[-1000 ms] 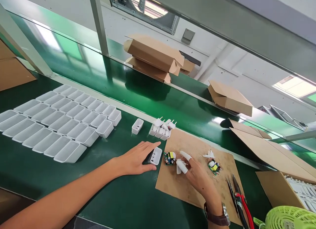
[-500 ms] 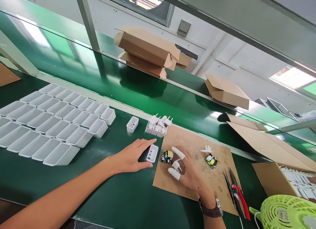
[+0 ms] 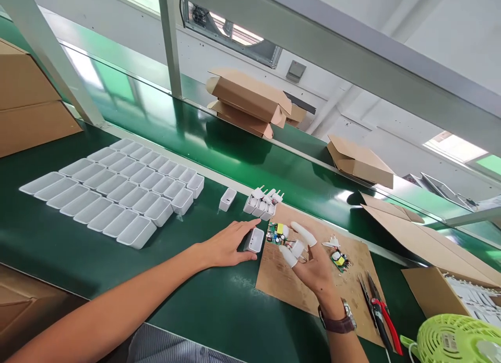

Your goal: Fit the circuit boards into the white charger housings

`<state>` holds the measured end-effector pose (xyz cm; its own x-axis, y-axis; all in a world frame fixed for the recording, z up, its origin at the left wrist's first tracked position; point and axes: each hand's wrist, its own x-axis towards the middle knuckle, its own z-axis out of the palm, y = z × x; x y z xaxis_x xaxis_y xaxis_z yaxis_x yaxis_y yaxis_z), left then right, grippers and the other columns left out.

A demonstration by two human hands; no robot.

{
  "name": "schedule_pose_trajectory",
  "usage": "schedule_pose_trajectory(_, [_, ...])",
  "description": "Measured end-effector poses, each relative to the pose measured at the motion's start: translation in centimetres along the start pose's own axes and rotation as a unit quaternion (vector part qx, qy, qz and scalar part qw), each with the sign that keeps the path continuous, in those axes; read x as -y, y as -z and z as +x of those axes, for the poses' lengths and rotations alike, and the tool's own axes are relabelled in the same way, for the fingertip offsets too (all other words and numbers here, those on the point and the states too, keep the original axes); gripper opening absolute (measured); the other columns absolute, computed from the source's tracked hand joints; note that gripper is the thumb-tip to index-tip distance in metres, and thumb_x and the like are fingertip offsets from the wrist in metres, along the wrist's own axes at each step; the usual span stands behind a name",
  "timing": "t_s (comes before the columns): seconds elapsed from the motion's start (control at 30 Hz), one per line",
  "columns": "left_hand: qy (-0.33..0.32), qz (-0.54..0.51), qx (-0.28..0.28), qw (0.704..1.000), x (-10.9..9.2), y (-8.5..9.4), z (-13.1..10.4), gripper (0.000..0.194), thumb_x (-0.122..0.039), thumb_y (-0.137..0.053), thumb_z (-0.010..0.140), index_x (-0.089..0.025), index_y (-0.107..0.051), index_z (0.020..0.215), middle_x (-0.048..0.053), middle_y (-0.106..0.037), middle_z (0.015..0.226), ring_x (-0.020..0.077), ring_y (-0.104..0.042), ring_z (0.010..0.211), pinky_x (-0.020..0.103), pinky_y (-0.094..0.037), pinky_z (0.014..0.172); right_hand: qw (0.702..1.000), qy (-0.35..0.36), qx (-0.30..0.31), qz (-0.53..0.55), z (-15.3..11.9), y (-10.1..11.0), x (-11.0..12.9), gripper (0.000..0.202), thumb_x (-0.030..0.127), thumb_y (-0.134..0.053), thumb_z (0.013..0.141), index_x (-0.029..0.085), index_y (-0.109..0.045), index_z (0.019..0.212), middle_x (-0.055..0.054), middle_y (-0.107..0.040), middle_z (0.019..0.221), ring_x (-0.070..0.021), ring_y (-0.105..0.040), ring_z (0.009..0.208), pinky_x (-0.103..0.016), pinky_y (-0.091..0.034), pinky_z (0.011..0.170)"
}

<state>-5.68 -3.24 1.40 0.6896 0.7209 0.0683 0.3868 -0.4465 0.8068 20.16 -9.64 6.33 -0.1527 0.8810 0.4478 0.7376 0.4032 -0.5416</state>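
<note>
My left hand [image 3: 229, 245] is closed around a white plastic charger housing [image 3: 257, 240], its open side facing up, thumb and forefinger at its two sides. My right hand [image 3: 313, 261], with white finger cots, is open over the brown board [image 3: 274, 279], thumb and forefinger apart. Between and below those fingers is a white plug piece [image 3: 298, 248], wired to a small circuit board [image 3: 277, 232] with yellow and white parts. Further right lie a second circuit board [image 3: 340, 261] and a white plug piece [image 3: 332, 242].
Rows of white housings [image 3: 117, 180] cover the left of the green table. A single housing [image 3: 227, 200] and several plug-topped ones [image 3: 263, 202] stand behind my hands. Tweezers [image 3: 367, 295], red-black pliers [image 3: 381, 311], a green fan [image 3: 450, 337] and a carton [image 3: 426, 287] are at right.
The view has shifted, so the scene sits further right and more of the left shows. My right thumb and forefinger look raised off the plug piece. My left hand stays around the housing.
</note>
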Motion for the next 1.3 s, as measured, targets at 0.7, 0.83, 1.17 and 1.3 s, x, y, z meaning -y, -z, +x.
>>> schedule_pose_trajectory(0.7, [-0.155, 0.045, -0.149, 0.976, 0.4, -1.3, -0.1, 0.066, -0.015, -0.060, 0.097, -0.027, -0.032, 0.155, 0.015, -0.057, 0.147, 0.0312, -0.055, 0.137, 0.055, -0.051, 0.114, 0.991, 0.096, 0.000, -0.097, -2.4, -3.0, 1.6, 0.062, 0.012, -0.059, 0.095, 0.028, -0.042, 0.153, -0.013, -0.066, 0.127, -0.0324, -0.064, 0.122, -0.053, -0.061, 0.100])
schedule_pose_trajectory(0.83, [-0.155, 0.050, -0.155, 0.974, 0.3, -1.4, 0.0, 0.070, -0.015, -0.062, 0.096, -0.027, -0.028, 0.157, 0.014, -0.059, 0.144, 0.0308, -0.057, 0.134, 0.055, -0.053, 0.112, 0.990, 0.090, 0.008, -0.107, -2.2, -2.9, 1.9, 0.060, 0.014, -0.057, 0.096, 0.027, -0.041, 0.153, -0.013, -0.066, 0.126, -0.0326, -0.064, 0.121, -0.053, -0.061, 0.100])
schedule_pose_trajectory(1.17, [-0.145, 0.064, -0.141, 0.977, 0.2, -1.3, -0.1, 0.073, -0.015, -0.062, 0.096, -0.029, -0.026, 0.158, 0.014, -0.060, 0.144, 0.0315, -0.057, 0.135, 0.056, -0.053, 0.113, 0.991, 0.075, 0.022, -0.108, -2.7, -3.1, 1.5, 0.061, 0.015, -0.055, 0.097, 0.028, -0.037, 0.154, -0.014, -0.065, 0.128, -0.0336, -0.062, 0.123, -0.055, -0.059, 0.102])
schedule_pose_trajectory(1.3, [-0.149, 0.061, -0.143, 0.977, 0.2, -1.2, -0.1, 0.071, -0.017, -0.062, 0.097, -0.028, -0.027, 0.158, 0.014, -0.061, 0.143, 0.0317, -0.057, 0.135, 0.056, -0.053, 0.112, 0.993, 0.068, 0.015, -0.095, -2.8, -3.4, 1.2, 0.062, 0.016, -0.057, 0.096, 0.029, -0.038, 0.154, -0.013, -0.064, 0.129, -0.0334, -0.062, 0.124, -0.055, -0.059, 0.103])
